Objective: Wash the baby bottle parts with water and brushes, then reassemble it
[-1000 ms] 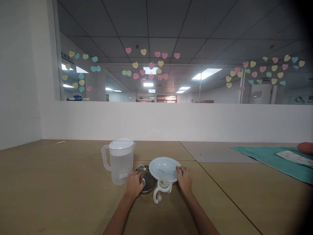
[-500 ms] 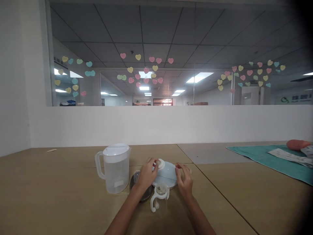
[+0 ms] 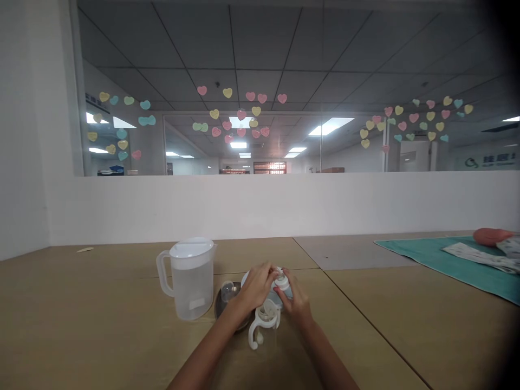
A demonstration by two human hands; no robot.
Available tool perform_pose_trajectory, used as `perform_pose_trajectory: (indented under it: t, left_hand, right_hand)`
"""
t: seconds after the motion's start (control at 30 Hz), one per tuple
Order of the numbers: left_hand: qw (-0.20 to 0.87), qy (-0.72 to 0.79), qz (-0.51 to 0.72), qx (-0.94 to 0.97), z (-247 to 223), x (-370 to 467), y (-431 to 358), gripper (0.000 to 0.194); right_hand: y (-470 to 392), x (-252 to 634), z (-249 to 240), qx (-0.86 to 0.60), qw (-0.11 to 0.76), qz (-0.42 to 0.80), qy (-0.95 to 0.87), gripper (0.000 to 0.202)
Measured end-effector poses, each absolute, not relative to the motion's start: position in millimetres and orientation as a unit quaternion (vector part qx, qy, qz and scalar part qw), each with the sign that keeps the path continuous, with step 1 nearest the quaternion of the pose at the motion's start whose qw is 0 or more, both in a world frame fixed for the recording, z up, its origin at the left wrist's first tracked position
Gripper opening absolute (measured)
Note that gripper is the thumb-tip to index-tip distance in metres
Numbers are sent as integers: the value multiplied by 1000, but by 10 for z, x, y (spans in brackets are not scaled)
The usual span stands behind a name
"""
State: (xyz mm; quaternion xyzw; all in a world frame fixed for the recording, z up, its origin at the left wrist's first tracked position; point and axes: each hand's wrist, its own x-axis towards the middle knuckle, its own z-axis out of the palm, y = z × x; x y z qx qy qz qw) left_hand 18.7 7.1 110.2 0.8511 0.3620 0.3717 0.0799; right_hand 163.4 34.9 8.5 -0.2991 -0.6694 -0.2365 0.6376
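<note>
My left hand [image 3: 257,286] and my right hand [image 3: 297,299] meet over a light blue, plate-like thing [image 3: 277,297], mostly covered by them. Between their fingertips is a white bottle collar [image 3: 281,281] with a clear centre, tilted toward me. The right fingers grip its side; the left fingertips pinch at its top, partly hidden. Just in front stands a clear baby bottle with white curved handles [image 3: 255,328], its top uncovered and a pale tube inside. Left of it, partly behind my left forearm, a dark round bowl [image 3: 220,309] holds a clear dome cap [image 3: 228,291].
A translucent lidded pitcher [image 3: 192,287] stands on the wooden table [image 3: 101,325] to the left. At the far right lies a green cloth [image 3: 422,250] with a patterned white cloth [image 3: 475,258] and an orange-red thing [image 3: 491,236] on it. A white wall [image 3: 260,206] rises behind.
The white collar has moved right, away from the left side of the light blue thing. My right hand has come in from the right and closed on it; my left hand has moved right too.
</note>
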Motion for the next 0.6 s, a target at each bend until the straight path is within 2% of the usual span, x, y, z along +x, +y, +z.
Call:
perform_pose_trajectory:
  t: [0.1, 0.17, 0.4, 0.5, 0.6]
  left_hand:
    - [183, 342, 434, 813, 1053, 127, 135, 25]
    - [208, 336, 446, 803, 1035, 111, 143, 26]
    - [62, 354, 352, 864, 1057, 123, -27, 27]
    - [61, 347, 386, 852, 1004, 125, -33, 30]
    - [110, 325, 435, 832, 939, 131, -1, 30]
  right_hand:
    - [352, 1611, 76, -280, 636, -266, -668, 56]
    - [354, 1601, 73, -274, 635, -277, -667, 56]
    - [341, 1606, 56, -296, 654, -257, -647, 57]
    - [340, 1607, 52, -298, 668, -258, -631, 56]
    - [331, 1599, 55, -290, 673, -264, -627, 54]
